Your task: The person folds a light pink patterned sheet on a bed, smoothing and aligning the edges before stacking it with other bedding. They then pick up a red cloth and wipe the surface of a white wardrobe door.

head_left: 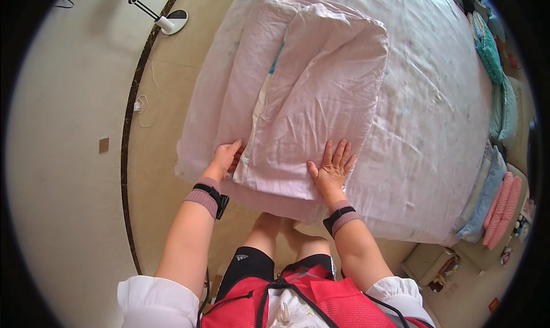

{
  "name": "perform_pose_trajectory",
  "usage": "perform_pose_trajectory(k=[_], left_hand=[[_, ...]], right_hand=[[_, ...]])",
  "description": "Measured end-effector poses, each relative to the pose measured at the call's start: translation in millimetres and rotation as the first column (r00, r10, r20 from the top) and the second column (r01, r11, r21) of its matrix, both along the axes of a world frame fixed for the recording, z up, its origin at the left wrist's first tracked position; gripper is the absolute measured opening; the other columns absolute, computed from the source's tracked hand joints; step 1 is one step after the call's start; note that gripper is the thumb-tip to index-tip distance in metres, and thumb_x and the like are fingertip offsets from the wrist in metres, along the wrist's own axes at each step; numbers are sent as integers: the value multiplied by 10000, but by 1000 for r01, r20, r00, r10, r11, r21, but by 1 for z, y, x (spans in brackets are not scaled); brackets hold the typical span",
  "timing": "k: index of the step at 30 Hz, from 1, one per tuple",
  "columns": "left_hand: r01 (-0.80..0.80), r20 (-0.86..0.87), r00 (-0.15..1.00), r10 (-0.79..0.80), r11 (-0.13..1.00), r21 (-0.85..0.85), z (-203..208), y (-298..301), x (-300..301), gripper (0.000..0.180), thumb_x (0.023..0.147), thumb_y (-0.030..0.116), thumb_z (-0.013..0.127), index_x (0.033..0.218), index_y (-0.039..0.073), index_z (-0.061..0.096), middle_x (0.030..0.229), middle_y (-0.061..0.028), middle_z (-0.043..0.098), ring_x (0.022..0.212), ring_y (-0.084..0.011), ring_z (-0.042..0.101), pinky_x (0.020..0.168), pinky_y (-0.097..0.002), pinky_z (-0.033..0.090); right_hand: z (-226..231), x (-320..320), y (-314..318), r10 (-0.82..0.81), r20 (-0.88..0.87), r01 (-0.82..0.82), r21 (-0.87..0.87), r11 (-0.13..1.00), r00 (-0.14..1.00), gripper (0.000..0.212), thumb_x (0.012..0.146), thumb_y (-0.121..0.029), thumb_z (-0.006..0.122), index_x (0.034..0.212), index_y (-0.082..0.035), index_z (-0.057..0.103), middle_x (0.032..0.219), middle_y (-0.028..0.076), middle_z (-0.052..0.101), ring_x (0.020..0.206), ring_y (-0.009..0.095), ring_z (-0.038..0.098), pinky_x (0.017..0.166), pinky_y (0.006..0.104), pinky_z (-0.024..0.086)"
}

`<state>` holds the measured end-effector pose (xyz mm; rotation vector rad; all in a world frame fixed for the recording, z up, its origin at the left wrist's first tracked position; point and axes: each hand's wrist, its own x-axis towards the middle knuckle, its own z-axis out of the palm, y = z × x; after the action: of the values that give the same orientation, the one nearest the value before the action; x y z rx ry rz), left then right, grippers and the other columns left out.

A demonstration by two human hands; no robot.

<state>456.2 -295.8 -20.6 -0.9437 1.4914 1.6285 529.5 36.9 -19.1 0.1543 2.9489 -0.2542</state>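
Note:
A pale pink bed cover (326, 104), folded in layers, lies on the near left part of the bed. Its upper fold has a whitish edge on the left with a small teal strip. At that fold's lower left corner, my left hand (228, 159) is closed, fingers curled against the cloth; part of the fingers is hidden. My right hand (333, 166) rests flat on the cover near its lower right edge, fingers spread. Creases run across the cloth between the two hands.
The bed (429, 116) has a pale sheet. Along its right side are folded green bedding (487, 47), a blue cushion (487, 196) and a pink folded piece (502, 210). A white lamp base (173, 22) and a white charger with cable (137, 107) are at the left.

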Motion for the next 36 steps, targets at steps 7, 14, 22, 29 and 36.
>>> perform_pose_trajectory(k=[7, 14, 22, 29, 36], left_hand=[[49, -47, 998, -53, 995, -87, -5, -1, 2, 485, 919, 542, 669, 812, 69, 678, 708, -21, 660, 546, -110, 563, 491, -264, 433], [38, -126, 991, -48, 996, -77, -37, -4, 0, 524, 903, 556, 688, 826, 37, 686, 748, -52, 684, 611, -160, 614, 573, -310, 499], [75, -28, 997, -76, 997, -31, -37, -3, -7, 578, 846, 636, 702, 835, 59, 665, 753, -41, 685, 612, -175, 628, 569, -329, 522], [106, 21, 994, -107, 993, 44, -40, -6, -9, 545, 874, 620, 677, 846, 76, 671, 743, -44, 690, 615, -177, 644, 557, -345, 539], [218, 83, 969, -232, 965, 147, -34, -6, -14, 568, 902, 635, 626, 978, 73, 643, 861, -62, 712, 722, -206, 688, 643, -362, 573]], right_hand=[[-10, 3, -1, 2, -41, -3, -4, 1000, 999, 1005, 805, -623, 650, 1586, -163, 217, 1664, 200, -8, 1535, 385, -50, 1197, 605, -68], [-16, 1, -6, -19, -141, 19, -3, 1000, 990, 973, 801, -609, 651, 1581, -189, 248, 1672, 166, 29, 1543, 359, -20, 1206, 585, -37], [-20, 0, -6, -71, -151, 73, 9, 997, 986, 974, 776, -619, 664, 1580, -237, 270, 1678, 118, 56, 1548, 320, -3, 1216, 565, -39], [-17, -2, -11, -111, -127, 119, 58, 991, 986, 958, 776, -618, 668, 1575, -252, 288, 1678, 101, 72, 1549, 309, -11, 1221, 554, -23], [-26, 2, -108, -630, 17, 618, 175, 766, 776, 991, 879, -696, 481, 1621, -198, 53, 1686, 116, -63, 1546, 338, -85, 1151, 671, -79]])
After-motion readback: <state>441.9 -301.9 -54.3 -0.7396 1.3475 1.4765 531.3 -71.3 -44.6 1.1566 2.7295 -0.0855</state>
